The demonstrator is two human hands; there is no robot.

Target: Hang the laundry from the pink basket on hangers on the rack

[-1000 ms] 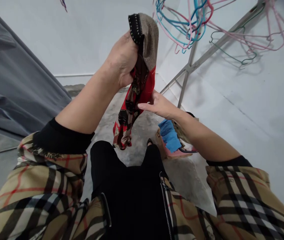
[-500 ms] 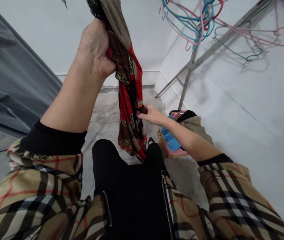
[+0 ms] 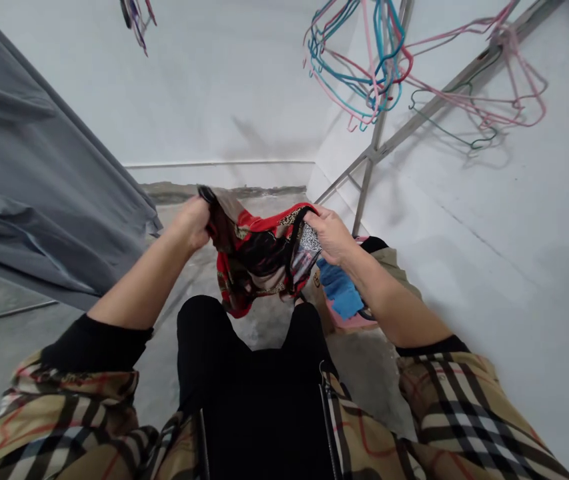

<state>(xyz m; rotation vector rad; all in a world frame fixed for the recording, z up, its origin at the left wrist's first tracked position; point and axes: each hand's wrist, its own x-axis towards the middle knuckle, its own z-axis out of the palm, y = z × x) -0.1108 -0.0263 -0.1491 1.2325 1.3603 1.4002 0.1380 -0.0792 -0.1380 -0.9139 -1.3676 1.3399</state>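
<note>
A red, black and tan patterned cloth (image 3: 259, 257) hangs stretched between my two hands in front of my legs. My left hand (image 3: 195, 222) is closed on its left edge. My right hand (image 3: 331, 233) is closed on its right edge, where a speckled patch shows. The cloth sags in the middle and reaches down toward my black trousers (image 3: 249, 387).
A pile of laundry with a blue cloth (image 3: 338, 289) and pink fabric lies on the concrete floor by my right leg. A metal rack (image 3: 371, 150) with pink and blue hangers (image 3: 364, 60) stands against the white wall. A grey sheet (image 3: 39, 193) hangs at left.
My left hand has come down from high overhead to waist height. My right hand has taken hold of the cloth's other edge, and the cloth is now spread sideways instead of dangling.
</note>
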